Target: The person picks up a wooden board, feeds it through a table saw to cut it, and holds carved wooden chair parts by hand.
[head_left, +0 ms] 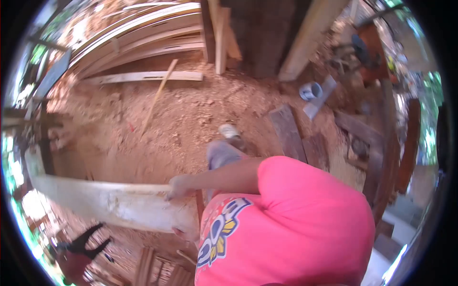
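Note:
A long, wide pale wooden board [119, 205] stretches from my body toward the left side of the view. My right hand [179, 187] is closed over its upper edge near the close end, with the arm reaching across from the pink sleeve. At the opposite edge is my left hand [188, 232], partly hidden by my pink shirt [296, 229]; its fingers appear wrapped round the board's edge. The board's near end lies close against the front of my shirt. One shoe [230, 131] shows on the dirt beyond my right arm.
Stacked planks [143, 40] and a thin stick [160, 97] lie on the reddish ground [186, 109] above. At right are a white-blue bucket [311, 91], dark boards [288, 131] and a light strip [319, 97]. Wood pieces [145, 267] and a red-and-black object [78, 257] lie below.

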`<state>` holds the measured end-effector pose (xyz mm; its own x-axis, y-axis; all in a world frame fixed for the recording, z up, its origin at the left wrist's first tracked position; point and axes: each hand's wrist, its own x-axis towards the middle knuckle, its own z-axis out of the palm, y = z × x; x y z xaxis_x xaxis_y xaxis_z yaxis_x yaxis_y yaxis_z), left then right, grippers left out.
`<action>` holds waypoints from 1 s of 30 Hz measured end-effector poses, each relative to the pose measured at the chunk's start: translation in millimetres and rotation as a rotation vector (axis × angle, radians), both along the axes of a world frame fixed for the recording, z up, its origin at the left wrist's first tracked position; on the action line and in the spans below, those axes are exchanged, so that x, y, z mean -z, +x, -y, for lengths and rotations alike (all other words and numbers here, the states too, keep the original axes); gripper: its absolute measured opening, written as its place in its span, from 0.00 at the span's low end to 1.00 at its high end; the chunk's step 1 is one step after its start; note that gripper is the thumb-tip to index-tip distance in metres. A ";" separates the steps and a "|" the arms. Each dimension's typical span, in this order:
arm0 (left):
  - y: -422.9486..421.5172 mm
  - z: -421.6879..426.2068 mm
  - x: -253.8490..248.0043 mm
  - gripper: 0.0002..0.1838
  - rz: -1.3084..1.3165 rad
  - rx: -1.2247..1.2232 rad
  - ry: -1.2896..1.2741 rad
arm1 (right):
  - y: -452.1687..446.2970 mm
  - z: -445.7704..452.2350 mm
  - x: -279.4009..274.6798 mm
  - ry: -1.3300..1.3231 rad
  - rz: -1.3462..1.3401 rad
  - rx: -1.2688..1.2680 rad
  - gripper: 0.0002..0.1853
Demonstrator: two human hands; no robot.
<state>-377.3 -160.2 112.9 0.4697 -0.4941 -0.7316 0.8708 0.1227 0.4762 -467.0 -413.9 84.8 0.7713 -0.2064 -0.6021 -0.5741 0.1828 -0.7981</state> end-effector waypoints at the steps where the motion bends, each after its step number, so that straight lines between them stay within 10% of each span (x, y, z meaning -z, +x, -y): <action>1: -7.8 0.6 -2.3 0.42 0.006 -0.013 -0.029 | 2.0 0.0 2.3 -0.023 0.019 -0.019 0.43; 15: -193.7 102.9 -52.5 0.45 0.023 -0.066 -0.285 | -154.8 93.7 -97.7 0.001 0.069 -0.001 0.35; 30: -468.6 151.5 3.6 0.50 -0.271 -0.071 -0.499 | -433.9 155.9 -18.6 0.190 0.103 0.079 0.28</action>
